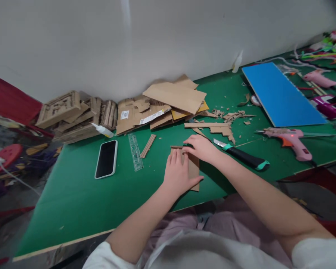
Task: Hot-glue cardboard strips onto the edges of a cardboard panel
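Observation:
A small rectangular piece of cardboard (194,170) lies on the green tabletop in front of me, with a thin cardboard strip (176,147) along its far edge. My left hand (177,172) rests flat on the piece, fingers stretched away from me and thumb out to the right. At the far right corner, my right hand (201,148) has its fingers curved down at the strip's end; whether they pinch anything is hidden. A utility knife (242,155) with its blade out lies right of my right hand. Left of my hands are a loose cardboard strip (148,145) and a clear stencil ruler (136,152).
A phone (106,159) and a glue bottle (103,130) lie to the left. Stacked cardboard frames (58,108), cardboard sheets (173,95) and scraps (224,129) line the back. A pink glue gun (294,142) and a blue board (282,95) are at right.

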Demonstrator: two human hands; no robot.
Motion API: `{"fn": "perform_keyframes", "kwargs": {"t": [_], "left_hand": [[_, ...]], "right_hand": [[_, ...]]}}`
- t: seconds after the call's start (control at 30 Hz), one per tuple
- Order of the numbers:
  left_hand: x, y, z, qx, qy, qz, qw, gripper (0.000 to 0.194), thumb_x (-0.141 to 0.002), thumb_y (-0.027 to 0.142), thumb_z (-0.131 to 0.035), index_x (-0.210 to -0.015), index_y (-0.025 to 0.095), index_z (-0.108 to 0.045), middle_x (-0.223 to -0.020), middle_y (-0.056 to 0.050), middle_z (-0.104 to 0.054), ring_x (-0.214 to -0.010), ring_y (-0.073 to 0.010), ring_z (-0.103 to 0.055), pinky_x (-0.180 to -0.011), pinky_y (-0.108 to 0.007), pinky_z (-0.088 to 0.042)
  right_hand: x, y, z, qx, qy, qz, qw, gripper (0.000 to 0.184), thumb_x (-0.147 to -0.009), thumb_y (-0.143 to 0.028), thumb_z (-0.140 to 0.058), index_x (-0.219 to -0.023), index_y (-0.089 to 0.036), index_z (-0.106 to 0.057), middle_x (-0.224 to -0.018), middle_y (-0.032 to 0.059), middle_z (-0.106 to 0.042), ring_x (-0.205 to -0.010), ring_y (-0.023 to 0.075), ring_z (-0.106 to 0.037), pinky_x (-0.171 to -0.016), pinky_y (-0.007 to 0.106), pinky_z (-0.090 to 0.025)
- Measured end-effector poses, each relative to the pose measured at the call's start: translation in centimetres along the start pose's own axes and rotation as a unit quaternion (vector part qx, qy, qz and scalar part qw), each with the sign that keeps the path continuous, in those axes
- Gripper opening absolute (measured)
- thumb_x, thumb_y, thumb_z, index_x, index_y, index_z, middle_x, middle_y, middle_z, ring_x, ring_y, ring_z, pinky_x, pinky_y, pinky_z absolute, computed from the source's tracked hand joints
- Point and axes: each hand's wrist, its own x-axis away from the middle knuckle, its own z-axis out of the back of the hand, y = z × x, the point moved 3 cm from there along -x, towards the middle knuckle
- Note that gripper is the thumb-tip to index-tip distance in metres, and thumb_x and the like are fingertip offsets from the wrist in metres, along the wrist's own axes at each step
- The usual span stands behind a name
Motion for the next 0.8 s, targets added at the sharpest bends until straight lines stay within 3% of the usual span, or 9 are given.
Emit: {"fn": "perform_keyframes", "kwargs": {"t": [0.17,0.37,0.8], "left_hand": [[0.0,0.2,-0.1,0.026,-0.007,0.010,1.000,0.089,-0.069,0.065,-0.054,-0.129,0.002,-0.036,-0.131,-0.030,-0.040,-0.126,-0.0422,-0.033,-0.100,-0.059,-0.028],[-0.1,0.1,-0.2,0.041,-0.004,0.005,0.999,0.090,-0.070,0.063,-0.054,-0.129,-0.002,-0.035,-0.131,-0.031,-0.038,-0.125,-0.0432,-0.032,-0.101,-0.058,-0.027],[-0.3,0.1,-0.4,0.069,-0.012,0.004,0.998,0.087,-0.069,0.058,-0.056,-0.127,-0.003,-0.038,-0.132,-0.031,-0.038,-0.127,-0.0423,-0.030,-0.104,-0.058,-0.024]], "right_hand": [[-1.5,-0.6,-1.7,0.053,-0.059,0.001,0.997,0.018,-0.083,-0.023,-0.053,-0.085,-0.014,-0.068,-0.082,0.0085,-0.062,-0.080,0.0186,-0.058,-0.070,0.027,-0.041],[-1.1,-0.8,-1.5,0.096,-0.079,-0.032,0.992,0.017,-0.083,-0.022,-0.051,-0.080,-0.015,-0.066,-0.077,0.0072,-0.060,-0.074,0.0179,-0.057,-0.061,0.026,-0.038],[-0.3,-2.2,-1.7,0.147,-0.072,-0.051,0.985,0.015,-0.080,-0.010,-0.046,-0.080,-0.013,-0.061,-0.083,0.0098,-0.059,-0.083,0.0206,-0.055,-0.069,0.028,-0.038]]}}
